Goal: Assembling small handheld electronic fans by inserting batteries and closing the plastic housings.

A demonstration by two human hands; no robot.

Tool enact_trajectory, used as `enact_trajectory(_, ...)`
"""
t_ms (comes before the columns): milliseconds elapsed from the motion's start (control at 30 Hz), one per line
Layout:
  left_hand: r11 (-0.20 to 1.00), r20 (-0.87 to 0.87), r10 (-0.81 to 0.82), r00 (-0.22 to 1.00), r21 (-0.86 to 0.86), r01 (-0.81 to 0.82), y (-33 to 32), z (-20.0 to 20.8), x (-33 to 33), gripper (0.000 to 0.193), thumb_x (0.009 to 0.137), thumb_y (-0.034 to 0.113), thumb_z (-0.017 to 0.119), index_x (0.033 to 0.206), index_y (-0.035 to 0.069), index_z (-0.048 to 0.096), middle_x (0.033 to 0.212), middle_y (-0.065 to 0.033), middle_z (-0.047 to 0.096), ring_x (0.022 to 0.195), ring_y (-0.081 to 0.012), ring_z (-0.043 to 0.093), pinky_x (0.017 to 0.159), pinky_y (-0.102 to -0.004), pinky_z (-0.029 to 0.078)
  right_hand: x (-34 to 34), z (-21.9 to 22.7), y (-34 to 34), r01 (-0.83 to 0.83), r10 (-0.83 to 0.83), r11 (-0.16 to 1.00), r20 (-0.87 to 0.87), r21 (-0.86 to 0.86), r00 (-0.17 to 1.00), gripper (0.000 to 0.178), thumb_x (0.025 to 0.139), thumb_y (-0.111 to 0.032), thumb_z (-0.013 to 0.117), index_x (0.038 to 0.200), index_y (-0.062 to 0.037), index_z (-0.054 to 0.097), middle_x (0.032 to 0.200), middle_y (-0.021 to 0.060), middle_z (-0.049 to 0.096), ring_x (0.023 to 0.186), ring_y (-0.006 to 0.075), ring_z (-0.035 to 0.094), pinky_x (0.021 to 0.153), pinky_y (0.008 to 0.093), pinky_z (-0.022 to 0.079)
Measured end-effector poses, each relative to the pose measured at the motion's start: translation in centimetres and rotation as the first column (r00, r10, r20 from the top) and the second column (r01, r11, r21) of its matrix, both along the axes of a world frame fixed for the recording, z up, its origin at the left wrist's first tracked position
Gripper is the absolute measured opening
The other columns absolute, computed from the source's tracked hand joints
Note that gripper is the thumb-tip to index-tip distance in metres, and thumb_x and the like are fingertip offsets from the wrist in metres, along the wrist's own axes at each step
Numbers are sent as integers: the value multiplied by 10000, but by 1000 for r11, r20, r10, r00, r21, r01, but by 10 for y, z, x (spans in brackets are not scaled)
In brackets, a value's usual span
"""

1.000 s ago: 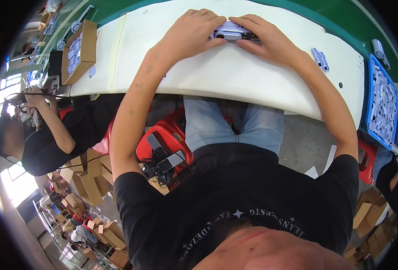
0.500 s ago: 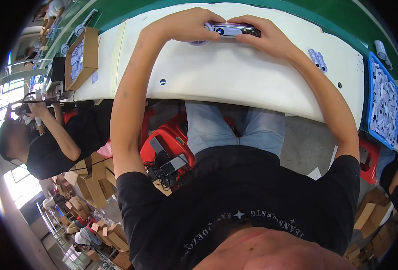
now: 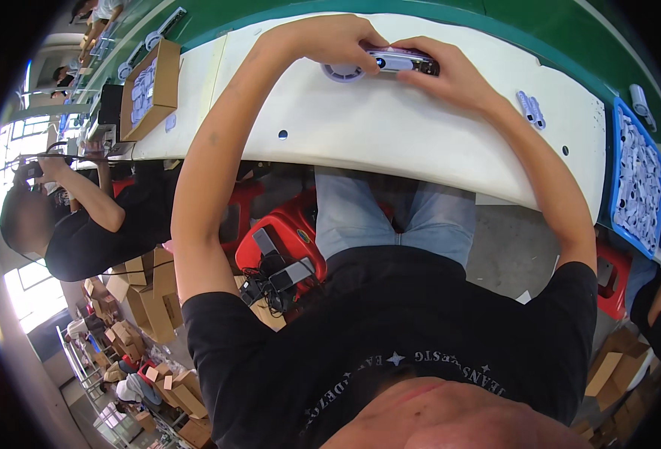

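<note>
Over the far side of the white table I hold a lilac device (image 3: 394,63) with a long handle and a round head (image 3: 343,72); it looks like a small handheld fan. The handle lies sideways, and its dark inner parts show at the right end. My left hand (image 3: 345,41) is closed on the handle beside the round head, thumb on the near side. Closed around the other end is my right hand (image 3: 450,71), fingers behind and thumb in front. Two slim lilac pieces (image 3: 530,110) lie on the table to the right.
A cardboard box (image 3: 169,86) of lilac parts stands at the table's left end, a blue bin (image 3: 613,179) of similar pieces at its right. The green conveyor (image 3: 487,19) runs behind. A red stool (image 3: 311,224) holds power adapters. A person (image 3: 95,224) works at left.
The whole view has shifted slightly, so the table sits lower. Both hands keep hold of the device, and the round head shows more clearly below my left hand.
</note>
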State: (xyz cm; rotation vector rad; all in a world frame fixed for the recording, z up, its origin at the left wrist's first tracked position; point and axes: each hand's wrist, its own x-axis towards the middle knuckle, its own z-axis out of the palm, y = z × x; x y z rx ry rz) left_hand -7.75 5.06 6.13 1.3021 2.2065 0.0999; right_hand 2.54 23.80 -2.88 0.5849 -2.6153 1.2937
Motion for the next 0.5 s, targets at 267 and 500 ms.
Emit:
enact_trajectory(267,774,-208,-72,975,606,186,4,49,65,397,834,159,644,1196,11,575,1168,-166,610,1072,-345,571,943,-393,425,-2,23,25,443,-215,846,-571,297,793,434,741,-218,747,1098,-41,574,960,143,592,907,315,560,789,416,469)
enact_trajectory(500,202,-69,-767,638,918,342,47,116,134,232,870,235,635,996,41,654,1017,-115,671,940,-250,635,875,-419,451,-5,32,154,866,-740,408,-450,289,500,412,749,-165,717,1099,-22,553,1016,175,571,940,345,518,829,428,427)
